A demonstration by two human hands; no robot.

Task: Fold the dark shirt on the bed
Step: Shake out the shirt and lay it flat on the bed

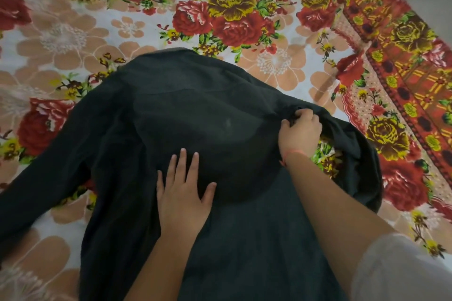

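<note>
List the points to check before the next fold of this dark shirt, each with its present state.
1. Left hand flat on the shirt, pinning it: ok.
2. Right hand grips the shirt at the right side: ok.
3. Left-side sleeve spread out on the bedsheet: ok.
4. Right-side sleeve smooth: not ok, bunched.
5. Bottom hem even: cannot tell, out of view.

The place is a home bedroom. A bed [281, 73] fills nearly the whole view. It is covered with a floral bedsheet [73, 36] printed with red and yellow roses and peach blossoms, edged on the right by a red-orange patterned border [411, 95]. A dark shirt [195, 110] lies spread across it.
</note>
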